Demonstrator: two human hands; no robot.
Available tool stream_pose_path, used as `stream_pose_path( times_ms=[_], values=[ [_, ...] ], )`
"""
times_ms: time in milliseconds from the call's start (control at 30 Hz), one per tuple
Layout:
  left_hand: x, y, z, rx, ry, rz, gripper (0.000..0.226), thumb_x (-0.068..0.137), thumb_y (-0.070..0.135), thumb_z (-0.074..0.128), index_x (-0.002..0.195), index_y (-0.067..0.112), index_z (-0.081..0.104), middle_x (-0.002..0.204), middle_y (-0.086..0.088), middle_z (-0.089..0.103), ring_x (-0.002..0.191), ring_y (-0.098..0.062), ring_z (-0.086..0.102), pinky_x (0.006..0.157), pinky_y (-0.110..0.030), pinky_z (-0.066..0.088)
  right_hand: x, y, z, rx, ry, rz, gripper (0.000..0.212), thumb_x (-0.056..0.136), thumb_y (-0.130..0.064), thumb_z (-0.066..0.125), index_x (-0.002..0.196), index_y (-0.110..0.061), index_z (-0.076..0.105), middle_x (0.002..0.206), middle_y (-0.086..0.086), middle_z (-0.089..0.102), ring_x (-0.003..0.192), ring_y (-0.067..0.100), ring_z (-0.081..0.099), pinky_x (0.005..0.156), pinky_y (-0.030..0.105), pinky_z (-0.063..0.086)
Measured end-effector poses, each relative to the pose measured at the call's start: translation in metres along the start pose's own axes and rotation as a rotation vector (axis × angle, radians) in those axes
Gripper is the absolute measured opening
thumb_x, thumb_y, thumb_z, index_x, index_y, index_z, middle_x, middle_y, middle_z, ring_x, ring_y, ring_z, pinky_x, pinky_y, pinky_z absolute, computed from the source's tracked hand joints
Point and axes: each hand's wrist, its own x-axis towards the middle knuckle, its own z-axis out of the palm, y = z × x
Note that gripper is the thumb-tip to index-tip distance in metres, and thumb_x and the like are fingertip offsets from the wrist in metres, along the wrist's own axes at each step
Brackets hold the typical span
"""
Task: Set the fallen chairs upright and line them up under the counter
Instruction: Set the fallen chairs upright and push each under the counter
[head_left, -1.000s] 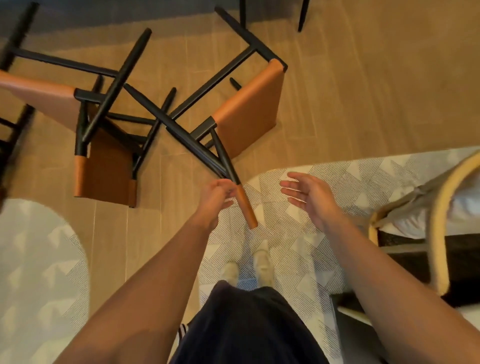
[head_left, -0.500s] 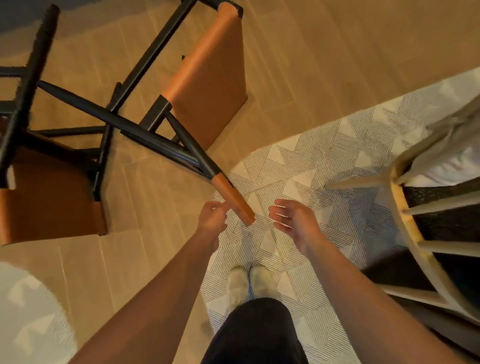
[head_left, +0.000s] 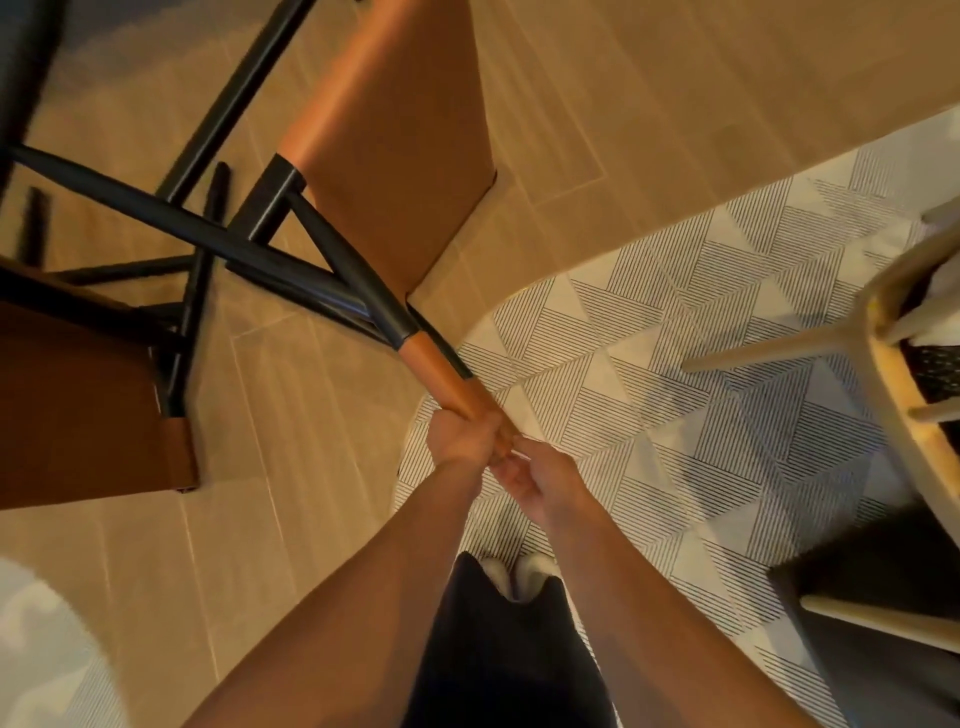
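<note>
A fallen chair (head_left: 395, 156) with a black metal frame and tan leather seat lies on its side on the wood floor ahead of me. Its tan-tipped leg (head_left: 441, 376) points toward me. My left hand (head_left: 460, 439) grips the end of that tip. My right hand (head_left: 540, 480) meets it from the right, fingers curled at the tip's end. A second fallen chair (head_left: 88, 405) of the same kind lies at the left, its black legs tangled with the first one's.
A striped geometric rug (head_left: 675, 389) covers the floor under my feet and to the right. A pale wooden chair (head_left: 893, 364) stands at the right edge. Another light rug (head_left: 47, 654) shows at the lower left.
My left hand stays on the tan leg tip. My right hand, open and apart before, has closed in onto the same tip. The view has moved nearer the chair.
</note>
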Motion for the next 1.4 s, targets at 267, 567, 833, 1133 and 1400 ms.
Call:
stream_pose_path(
  times_ms=[267,567,833,1133,1400],
  values=[
    [-0.017,0.037,-0.013,-0.021,0.009,0.010,0.011,0.077,0.007,0.068,0.077,0.007,0.057,0.079,-0.016,0.065,0.075,-0.034,0.068,0.069,-0.044,0.059,-0.031,-0.015,0.028,0.141,0.019,0.062,0.048,0.084,0.011,0.057,0.131,0.007,0.047,0.113,0.025,0.060,0.099,0.031,0.062,0.069,0.030,0.053],
    [-0.066,0.075,-0.037,-0.027,-0.008,-0.015,0.012,0.077,0.009,0.069,0.078,0.007,0.057,0.076,-0.015,0.063,0.073,-0.034,0.067,0.070,-0.051,0.059,-0.099,-0.033,0.050,0.197,0.026,0.119,0.024,0.086,0.007,0.052,0.110,0.005,0.054,0.108,0.022,0.057,0.079,0.022,0.058,0.049,0.021,0.050],
    [-0.100,0.128,-0.064,-0.069,-0.056,-0.028,0.013,0.081,0.006,0.067,0.081,0.006,0.055,0.077,-0.016,0.062,0.063,-0.028,0.064,0.057,-0.043,0.060,-0.143,-0.043,0.076,0.253,-0.045,0.101,0.006,0.090,0.006,0.052,0.091,0.002,0.057,0.083,0.014,0.061,0.073,0.018,0.057,0.060,0.021,0.048],
    [-0.141,0.240,-0.101,-0.197,-0.198,-0.075,0.020,0.085,0.004,0.064,0.088,0.004,0.043,0.083,-0.017,0.055,0.071,-0.029,0.063,0.041,-0.043,0.054,-0.193,-0.099,0.140,0.398,-0.187,0.014,0.018,0.099,-0.002,0.041,0.096,0.007,0.055,0.092,0.024,0.062,0.091,0.034,0.062,0.058,0.038,0.059],
    [-0.149,0.345,-0.135,-0.313,-0.298,-0.162,0.029,0.091,0.009,0.060,0.109,0.006,0.038,0.106,-0.018,0.045,0.115,-0.039,0.055,0.084,-0.045,0.054,-0.225,-0.164,0.214,0.313,-0.246,-0.040,0.036,0.101,-0.004,0.034,0.130,0.018,0.041,0.133,0.032,0.049,0.123,0.041,0.051,0.085,0.045,0.052]
  ],
)
